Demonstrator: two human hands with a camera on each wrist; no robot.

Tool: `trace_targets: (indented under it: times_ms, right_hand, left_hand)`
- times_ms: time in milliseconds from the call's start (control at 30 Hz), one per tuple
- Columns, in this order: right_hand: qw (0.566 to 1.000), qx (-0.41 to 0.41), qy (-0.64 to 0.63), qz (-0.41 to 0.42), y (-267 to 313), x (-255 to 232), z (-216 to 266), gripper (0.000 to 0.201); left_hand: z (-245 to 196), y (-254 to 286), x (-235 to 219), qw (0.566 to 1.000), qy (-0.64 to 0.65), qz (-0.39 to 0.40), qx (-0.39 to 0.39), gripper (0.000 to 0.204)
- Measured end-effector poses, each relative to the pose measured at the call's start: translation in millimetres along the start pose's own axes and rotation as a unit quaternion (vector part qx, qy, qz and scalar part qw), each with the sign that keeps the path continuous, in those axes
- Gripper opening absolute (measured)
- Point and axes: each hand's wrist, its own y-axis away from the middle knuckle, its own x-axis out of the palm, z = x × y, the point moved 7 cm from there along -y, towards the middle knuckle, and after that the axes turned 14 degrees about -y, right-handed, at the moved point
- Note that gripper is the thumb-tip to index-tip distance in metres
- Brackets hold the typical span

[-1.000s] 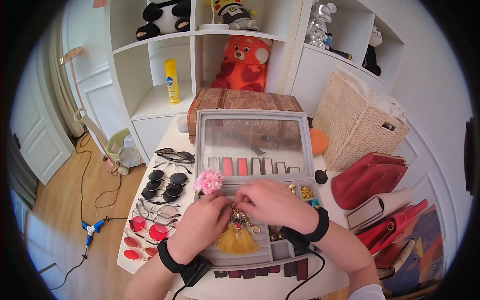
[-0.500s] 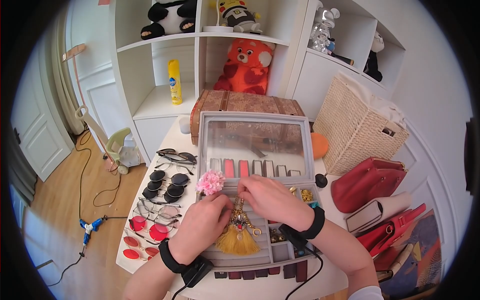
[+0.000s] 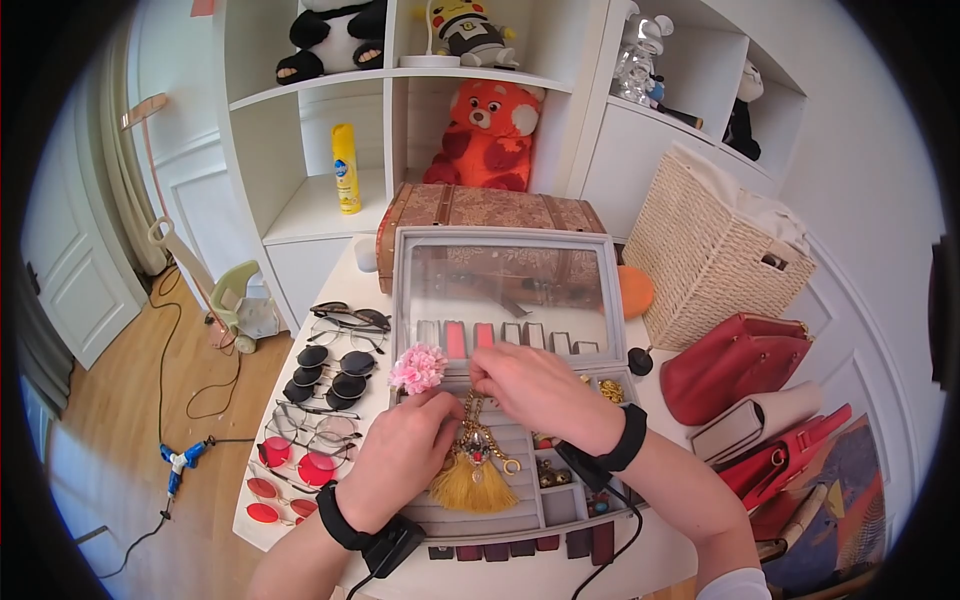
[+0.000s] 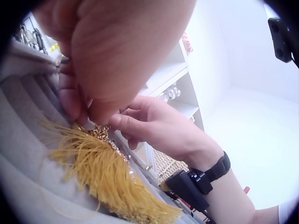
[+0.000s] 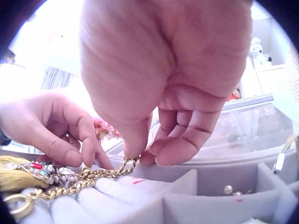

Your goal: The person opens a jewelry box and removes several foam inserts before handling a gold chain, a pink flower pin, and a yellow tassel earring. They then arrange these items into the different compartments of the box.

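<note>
A gold chain necklace [image 3: 478,437] with a beaded pendant and a yellow tassel [image 3: 473,484] lies over the grey padded rolls of an open jewelry box [image 3: 430,517]. Thumb and fingers of my right hand [image 3: 540,388] pinch the chain [image 5: 105,174] near its upper end, as the right wrist view shows. Curled fingers of my left hand [image 3: 408,448] hold the necklace just above the pendant; the palm hides part of this grip in the left wrist view. A gold ring [image 3: 512,466] hangs at the pendant's right. Beside the left fingers is a pink flower [image 3: 418,368].
The box's glass lid [image 3: 505,295] stands raised behind the hands. Compartments on the right hold gold jewelry [image 3: 611,391]. Several sunglasses [image 3: 348,388] and glasses line the table's left side; red bags [image 3: 735,365] and a woven basket [image 3: 720,245] stand on the right. Wrist-camera cables trail forward.
My right hand has shifted slightly away from me with the chain, and more of the chain shows above the pendant. My left hand has stayed nearly in place.
</note>
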Motion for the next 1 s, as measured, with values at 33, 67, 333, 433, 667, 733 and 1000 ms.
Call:
trace_targets:
  times_ms: [33, 67, 333, 433, 667, 733, 1000]
  right_hand:
    - [1.000, 0.004, 0.012, 0.010, 2, 0, 0, 0.013]
    - [0.999, 0.007, 0.023, 0.022, 3, 1, 0, 0.014]
    - [0.998, 0.048, -0.011, 0.035, 8, -4, 15, 0.014]
    - [0.998, 0.033, -0.050, 0.026, 6, -1, 11, 0.014]
    - [0.982, 0.069, -0.170, 0.036, 8, -2, 3, 0.017]
    - [0.987, 0.053, -0.151, 0.018, 10, -3, -1, 0.018]
    - [0.993, 0.081, -0.063, 0.058, 14, -4, 14, 0.020]
  left_hand:
    - [0, 0, -1, 1.000, -0.003, -0.003, 0.004, 0.010]
    - [0, 1, -2, 1.000, -0.004, -0.004, 0.002, 0.010]
    - [2, 0, -1, 1.000, 0.019, 0.003, -0.005, 0.021]
    - [3, 0, 0, 1.000, 0.010, -0.008, 0.005, 0.025]
    - [6, 1, 4, 1.000, 0.023, 0.001, -0.018, 0.024]
    - [3, 2, 1, 1.000, 0.028, -0.006, -0.007, 0.022]
    - [4, 1, 2, 0.999, 0.030, 0.005, -0.021, 0.020]
